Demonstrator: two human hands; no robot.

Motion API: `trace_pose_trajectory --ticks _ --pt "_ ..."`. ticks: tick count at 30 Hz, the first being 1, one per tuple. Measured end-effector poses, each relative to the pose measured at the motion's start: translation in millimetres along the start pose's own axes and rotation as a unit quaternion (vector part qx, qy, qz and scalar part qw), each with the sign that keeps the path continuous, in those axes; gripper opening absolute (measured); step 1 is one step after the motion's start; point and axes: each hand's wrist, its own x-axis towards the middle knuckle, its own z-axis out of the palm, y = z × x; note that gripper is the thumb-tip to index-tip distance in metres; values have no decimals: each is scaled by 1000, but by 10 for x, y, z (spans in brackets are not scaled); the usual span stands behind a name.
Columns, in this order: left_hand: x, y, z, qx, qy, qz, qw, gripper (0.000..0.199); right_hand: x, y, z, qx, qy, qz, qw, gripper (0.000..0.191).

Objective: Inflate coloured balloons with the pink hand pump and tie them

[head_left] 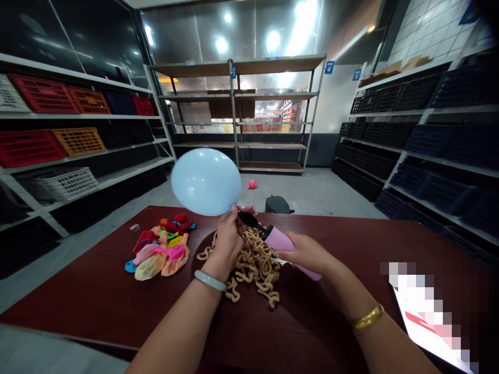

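Observation:
A light blue balloon (206,182), blown up round, sits above the table's far edge. My left hand (230,234) pinches its neck at the black nozzle (249,219) of a pink balloon pump. My right hand (302,252) is wrapped around the body of the balloon pump (279,240), which points up and left toward the balloon. Beneath both hands lies a heap of tan curled pieces (257,259), whose kind I cannot tell. To the left is a pile of limp, colourful balloons (163,252).
The dark red table (89,275) carries a bright screen or sheet (424,317), partly blurred, at the right. A dark grey stool or bin (277,204) and a small pink balloon (252,184) are beyond the table. Shelves with crates (42,93) flank the room.

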Motion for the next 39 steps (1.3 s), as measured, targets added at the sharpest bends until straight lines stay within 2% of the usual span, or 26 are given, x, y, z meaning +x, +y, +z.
trace_pose_trajectory --ticks 2,4,9,13,16,19,22,25,27,28,30,34,39 --pt "18 -12 -11 -12 8 29 999 27 3 -3 27 -22 4 1 1000 44" --pt "28 -25 -27 -19 7 31 999 25 6 -1 45 -49 9 -1 999 47" --pt "-8 -110 -30 -50 -3 -31 998 20 -3 -2 54 -133 53 -12 990 54" --pt "-127 -224 29 -59 -18 -69 996 16 -34 -59 63 -168 78 -70 980 69" --pt "-241 -280 102 -63 -31 -81 994 16 -53 -113 85 -196 90 -97 972 63" --pt "-313 -287 179 -60 -23 -66 996 16 -63 -158 111 -206 106 -96 968 52" --pt "-282 -225 206 -62 -8 -49 997 17 -82 -186 115 -215 111 -111 964 44" --pt "-115 -65 117 -66 23 2 998 18 -99 -157 79 -233 104 -118 960 40" --pt "30 69 5 -67 73 37 994 23 -90 -92 39 -237 101 -120 959 39" --pt "92 127 -50 -63 99 37 992 26 -77 -47 18 -235 106 -117 959 39" --pt "162 193 -129 -62 108 9 992 26 -36 54 -20 -229 127 -94 960 42" --pt "78 137 -116 -27 42 -53 997 18 46 263 -64 -259 138 -5 956 41" --pt "-88 38 -30 17 -2 -109 994 17 67 473 -68 -320 90 74 940 38"
